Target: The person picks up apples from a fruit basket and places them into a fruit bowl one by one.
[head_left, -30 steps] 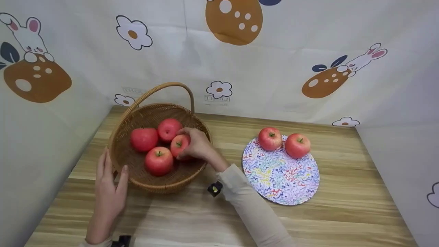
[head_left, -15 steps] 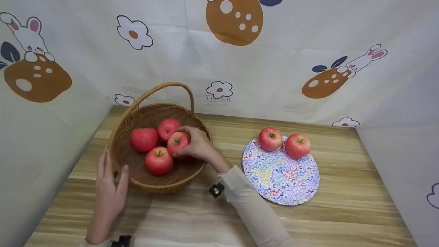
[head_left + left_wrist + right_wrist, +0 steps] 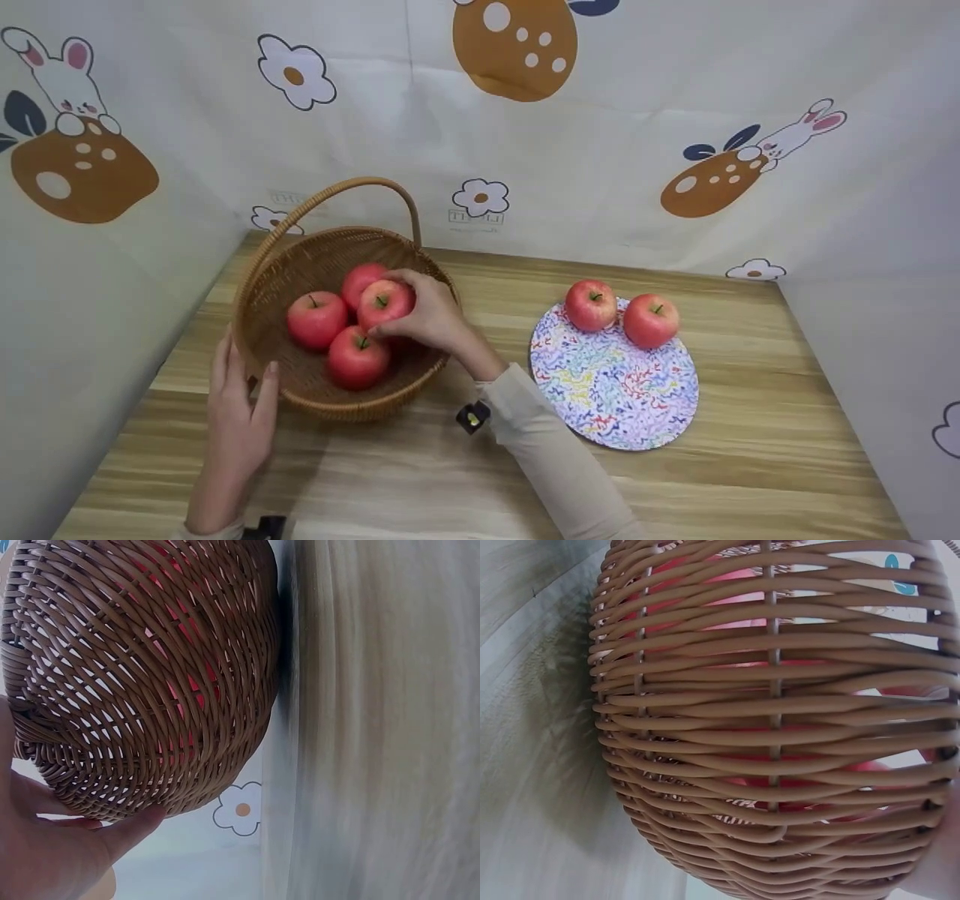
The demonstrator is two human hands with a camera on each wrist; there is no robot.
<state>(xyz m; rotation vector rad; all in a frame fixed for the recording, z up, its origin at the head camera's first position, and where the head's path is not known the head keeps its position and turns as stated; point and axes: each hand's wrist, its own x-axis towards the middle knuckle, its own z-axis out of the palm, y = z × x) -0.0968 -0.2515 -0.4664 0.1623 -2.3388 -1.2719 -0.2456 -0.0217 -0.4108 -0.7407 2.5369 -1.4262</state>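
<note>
My right hand [image 3: 429,315] reaches into a wicker basket [image 3: 352,411] and grips a red apple [image 3: 385,301] between thumb and fingers. Other apples lie close around it: one on the left [image 3: 317,321], one behind [image 3: 361,283] and one in front [image 3: 358,360]. My left hand [image 3: 241,420] rests against the basket's left side, its fingers and thumb fairly straight. In the left wrist view the thumb [image 3: 135,831] lies along the woven wall. Basket wickerwork [image 3: 772,712] fills most of the right wrist view and hides the grip, with red showing through the gaps.
A round board [image 3: 615,397] with a multicoloured squiggle pattern lies right of the basket. Two apples, one left [image 3: 591,305] and one right [image 3: 651,320], sit at its back edge. The basket's tall handle [image 3: 367,181] arches up near the patterned back curtain [image 3: 600,172].
The gripped apple has shifted left and slightly up in the head view. The left apple has rolled, showing its stem, and the front apple has slid a little right. The basket has shifted slightly.
</note>
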